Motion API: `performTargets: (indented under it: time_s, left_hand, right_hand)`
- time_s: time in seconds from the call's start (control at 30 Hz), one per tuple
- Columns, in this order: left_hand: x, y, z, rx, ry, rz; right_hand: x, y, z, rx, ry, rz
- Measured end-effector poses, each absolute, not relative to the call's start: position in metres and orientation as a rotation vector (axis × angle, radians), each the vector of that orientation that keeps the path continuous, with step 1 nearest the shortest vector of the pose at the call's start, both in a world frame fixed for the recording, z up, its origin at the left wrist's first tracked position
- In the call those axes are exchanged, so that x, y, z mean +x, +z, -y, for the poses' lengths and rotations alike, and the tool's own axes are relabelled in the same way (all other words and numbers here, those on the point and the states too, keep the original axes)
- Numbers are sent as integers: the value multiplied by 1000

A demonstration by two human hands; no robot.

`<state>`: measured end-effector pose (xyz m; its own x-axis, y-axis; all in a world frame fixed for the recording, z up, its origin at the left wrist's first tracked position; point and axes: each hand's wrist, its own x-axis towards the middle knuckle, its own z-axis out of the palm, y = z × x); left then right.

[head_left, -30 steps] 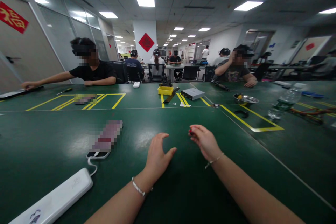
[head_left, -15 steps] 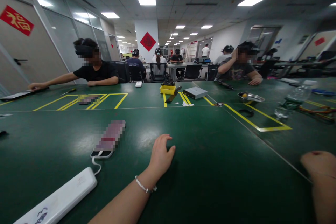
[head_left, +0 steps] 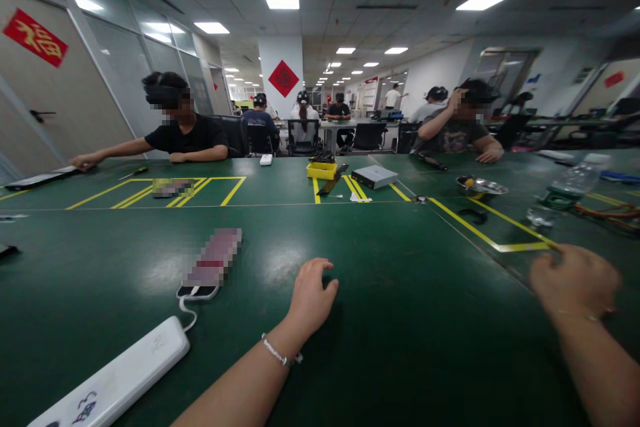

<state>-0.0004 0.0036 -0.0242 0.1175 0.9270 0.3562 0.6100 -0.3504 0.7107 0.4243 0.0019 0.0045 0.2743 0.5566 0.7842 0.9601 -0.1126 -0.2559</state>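
My left hand (head_left: 313,293) rests on the green table (head_left: 400,293) near the middle. Its fingers are curved and apart, the thumb is spread, and it holds nothing. My right hand (head_left: 575,280) is far out to the right, just in front of the corner of a yellow tape rectangle (head_left: 520,247). I see it from the back, blurred, with the fingers curled together towards the tape. What they hold, if anything, is hidden. A phone (head_left: 213,260) lies left of my left hand.
A white power bank (head_left: 115,380), cabled to the phone, lies at the front left. Further back are a yellow tray (head_left: 321,170), a grey box (head_left: 374,177), a metal dish (head_left: 481,185) and a lying water bottle (head_left: 565,190). Other people sit across the table.
My right hand swung from the table's middle far out to the right and then up to the tape corner. The small red thing seen at its fingertips no longer shows. My left hand barely moved.
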Motion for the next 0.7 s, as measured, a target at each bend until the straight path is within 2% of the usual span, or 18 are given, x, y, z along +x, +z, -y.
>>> performTargets:
  time_s: [0.07, 0.23, 0.33, 0.4, 0.47, 0.6, 0.7]
  left_hand:
    - [0, -23, -3, 2020, 1098, -1484]
    - [1, -25, -3, 2068, 1040, -1429]
    - [2, -28, -3, 2083, 1033, -1400]
    - [2, -29, -3, 2065, 1052, -1385]
    - [1, -28, -3, 2035, 1065, -1374]
    - [0, -22, -1, 1997, 965, -1391]
    - [-1, -19, 0, 2004, 851, -1416]
  right_hand:
    - [363, 12, -14, -1754, -607, 1556]
    - [203, -4, -11, -1443, -195, 2153]
    - [157, -18, 2, -1227, 25, 2447]
    - [161, -16, 1, -1201, 67, 2505]
    - [190, -7, -10, -1361, -28, 2394]
    - [297, 14, -27, -2057, -438, 1836]
    - [389, 9, -18, -2543, -556, 1276]
